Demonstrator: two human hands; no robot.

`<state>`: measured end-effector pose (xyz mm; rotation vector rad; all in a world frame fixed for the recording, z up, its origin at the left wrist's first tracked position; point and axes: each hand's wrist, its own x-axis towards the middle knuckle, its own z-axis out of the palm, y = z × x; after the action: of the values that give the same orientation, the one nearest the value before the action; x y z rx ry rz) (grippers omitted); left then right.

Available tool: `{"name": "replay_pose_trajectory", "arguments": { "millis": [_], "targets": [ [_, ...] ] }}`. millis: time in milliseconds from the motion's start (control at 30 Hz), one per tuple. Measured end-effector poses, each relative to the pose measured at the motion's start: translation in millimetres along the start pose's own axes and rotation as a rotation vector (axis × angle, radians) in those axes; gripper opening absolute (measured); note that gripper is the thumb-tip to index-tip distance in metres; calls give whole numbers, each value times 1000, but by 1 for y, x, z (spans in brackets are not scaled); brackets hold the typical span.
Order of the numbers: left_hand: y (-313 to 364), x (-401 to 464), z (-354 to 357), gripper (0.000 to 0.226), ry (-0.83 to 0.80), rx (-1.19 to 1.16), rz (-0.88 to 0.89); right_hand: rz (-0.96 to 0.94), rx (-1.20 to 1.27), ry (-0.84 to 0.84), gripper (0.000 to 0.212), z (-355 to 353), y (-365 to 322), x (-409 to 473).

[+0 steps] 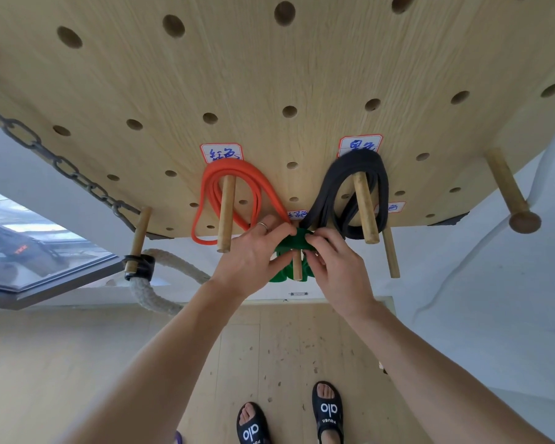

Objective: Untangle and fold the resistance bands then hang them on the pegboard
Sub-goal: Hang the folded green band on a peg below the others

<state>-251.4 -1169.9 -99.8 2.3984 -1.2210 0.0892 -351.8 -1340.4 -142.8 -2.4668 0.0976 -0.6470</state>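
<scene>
Green band [285, 248] gripped by both hands | orange band [237, 174], black band [359, 165] flank | peg [297, 265] possibly threaded

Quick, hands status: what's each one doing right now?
Left hand: closed on the green band at its peg.
Right hand: also pinching the green band.

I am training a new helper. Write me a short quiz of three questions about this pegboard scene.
1. True or false: the orange band already hangs on a peg.
2. Which band do both hands touch? A) black B) green C) orange
3. Fill in: the ring is on the ___ hand.

Key: 1 true. 2 B: the left hand and right hand hold the green band at its peg; the black band hangs alone. 3 left.
</scene>
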Motion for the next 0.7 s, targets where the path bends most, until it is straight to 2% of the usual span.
{"name": "replay_pose_trajectory", "arguments": {
  "millis": [200, 500, 700],
  "targets": [
    [1, 5, 2, 27, -8, 49, 5, -7, 17, -7, 20, -6, 6, 2],
    [7, 3, -1, 22, -11, -7, -42, 11, 83, -57, 21, -11, 6, 4],
    [12, 2, 1, 18, 3, 52, -87, -1, 63, -69, 21, -12, 5, 6]
  ]
}}
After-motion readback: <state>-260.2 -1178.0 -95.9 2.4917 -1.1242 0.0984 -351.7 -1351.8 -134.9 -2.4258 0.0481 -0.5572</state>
